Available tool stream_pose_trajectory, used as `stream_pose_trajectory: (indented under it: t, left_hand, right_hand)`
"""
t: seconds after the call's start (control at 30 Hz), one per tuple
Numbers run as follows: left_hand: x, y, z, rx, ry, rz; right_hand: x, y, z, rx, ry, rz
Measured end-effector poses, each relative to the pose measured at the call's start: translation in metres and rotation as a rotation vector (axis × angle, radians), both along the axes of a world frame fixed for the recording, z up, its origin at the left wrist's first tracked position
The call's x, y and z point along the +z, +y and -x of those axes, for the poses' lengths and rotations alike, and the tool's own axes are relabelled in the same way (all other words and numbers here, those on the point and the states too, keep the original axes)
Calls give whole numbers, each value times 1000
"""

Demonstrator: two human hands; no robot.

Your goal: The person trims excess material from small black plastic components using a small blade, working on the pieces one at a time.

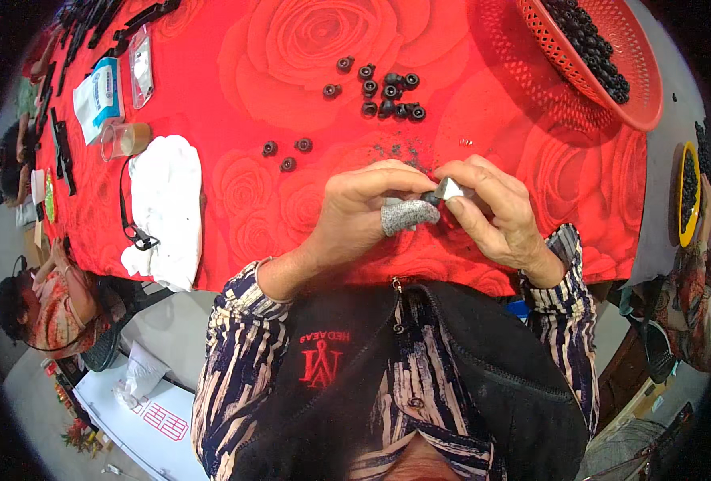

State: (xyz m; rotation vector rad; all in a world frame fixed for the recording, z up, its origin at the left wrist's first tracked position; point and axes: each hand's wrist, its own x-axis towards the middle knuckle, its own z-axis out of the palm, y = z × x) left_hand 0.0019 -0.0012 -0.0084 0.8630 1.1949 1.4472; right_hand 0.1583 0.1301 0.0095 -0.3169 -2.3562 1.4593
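Observation:
Close together over the near part of the red table, my two hands meet at the fingertips. My left hand (354, 207), with a grey speckled cover on its thumb, pinches a small black round part (430, 197), mostly hidden by the fingers. Between the thumb and fingers of my right hand (496, 207) is a small silvery blade (449, 189), its flat face touching or very near the black part. Just beyond the fingertips lie black scraps (403, 151). Farther off, several black knob-like parts (389, 92) form a loose group, and three more (288, 164) sit to the left.
A red perforated basket (648, 104) of black parts stands far right. Leftward are a white cloth (167, 208), a plastic cup (137, 138) of brownish liquid, a blue-white packet (99, 100) and long black pieces (63, 152). People sit at both sides; a yellow-rimmed basket (682, 196) is at right.

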Motion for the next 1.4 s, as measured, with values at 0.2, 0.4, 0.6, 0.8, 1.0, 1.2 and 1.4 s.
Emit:
stream_pose_trajectory:
  t: [0.2, 0.4, 0.6, 0.8, 1.0, 1.2, 1.4]
  left_hand:
    - [-2, 1, -1, -6, -78, 41]
    - [-2, 1, -2, -7, -93, 70]
    - [-3, 0, -1, -20, -98, 53]
    - [-4, 0, -3, -20, -128, 55]
    - [-3, 1, -4, -4, -112, 61]
    - [-2, -1, -5, -7, -160, 112]
    - [0, -2, -3, -27, -165, 160]
  right_hand:
    - [-4, -2, -1, -52, 14, -7]
    - [-4, -1, 0, -29, 45, -21]
    - [-3, 0, 0, -16, 33, -35]
    - [-7, 0, 1, -47, 66, -72]
    - [-7, 1, 1, -55, 48, -99]
    - [-8, 3, 1, -16, 16, -46]
    - [-9, 2, 2, -36, 19, -68]
